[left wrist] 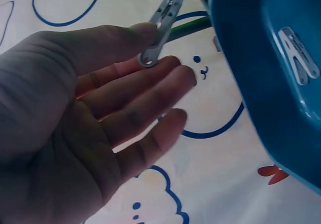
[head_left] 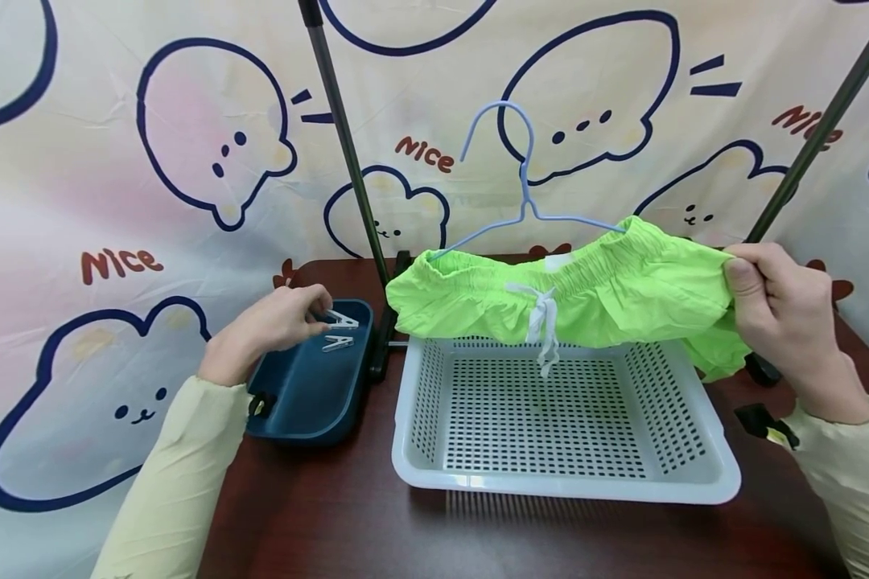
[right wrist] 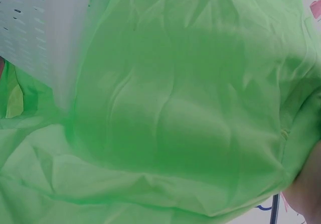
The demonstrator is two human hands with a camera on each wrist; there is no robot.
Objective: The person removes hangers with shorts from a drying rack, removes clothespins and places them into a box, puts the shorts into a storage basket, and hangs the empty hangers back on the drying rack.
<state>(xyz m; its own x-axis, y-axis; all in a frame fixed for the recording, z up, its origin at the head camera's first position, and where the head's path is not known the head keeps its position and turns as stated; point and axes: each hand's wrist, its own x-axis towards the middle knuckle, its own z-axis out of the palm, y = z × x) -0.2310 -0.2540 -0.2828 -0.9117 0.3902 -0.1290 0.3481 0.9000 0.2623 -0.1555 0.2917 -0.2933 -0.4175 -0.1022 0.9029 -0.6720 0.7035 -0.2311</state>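
Observation:
My left hand [head_left: 271,326] is over the blue tray and pinches a pale grey clothespin [left wrist: 161,30] between thumb and index finger, the other fingers loosely spread. A second clothespin [head_left: 337,343] lies in the tray [head_left: 307,410]. On the right, my right hand [head_left: 789,322] grips the side of bright green shorts [head_left: 623,281], which have an elastic waist and a white drawstring [head_left: 543,314]. A light blue hanger [head_left: 527,177] stands up out of the waistband, its lower part hidden inside. Green cloth [right wrist: 170,93] fills most of the right wrist view.
Beneath the shorts a white perforated basket [head_left: 565,482] stands on the dark brown table [head_left: 319,515]. Dark poles rise on both sides, the left pole [head_left: 348,153] between tray and basket, the right pole [head_left: 825,121] behind my right hand. A printed cloth [head_left: 210,241] hangs behind.

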